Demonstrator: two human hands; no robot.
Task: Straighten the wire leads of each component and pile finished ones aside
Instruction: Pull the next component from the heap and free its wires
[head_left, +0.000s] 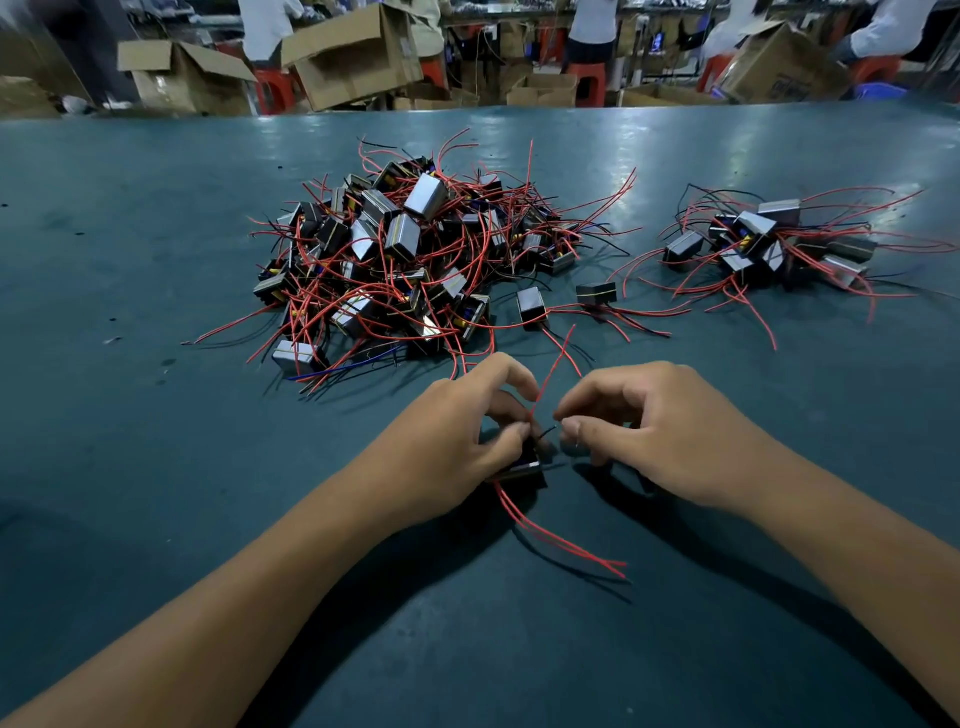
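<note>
Near the front edge of the dark teal table (156, 218), a person's two bare hands meet over one small black block-shaped component (522, 470) with thin red wire leads. Left hand (457, 431) curls its fingers (511, 434) round the top of that component, holding it just above or on the table; which cannot be told. Two red leads (561, 540) trail from beneath it toward the person, and another red lead (556, 364) rises between the hands. Right hand (649, 426) sits just beside the left, its thumb and forefinger pinched narrowly on a short dark lead end (548, 431) sticking out of the component. Farther back, left of centre, lies a large tangled heap of the same black and silvery components (405, 249) with red, black and a few blue wires. Well apart to the right sits a smaller pile (769, 244). Between them, two single components (532, 306) lie near the big heap's edge. Beyond the table stand open cardboard boxes (353, 52) and red stools (589, 83).
</note>
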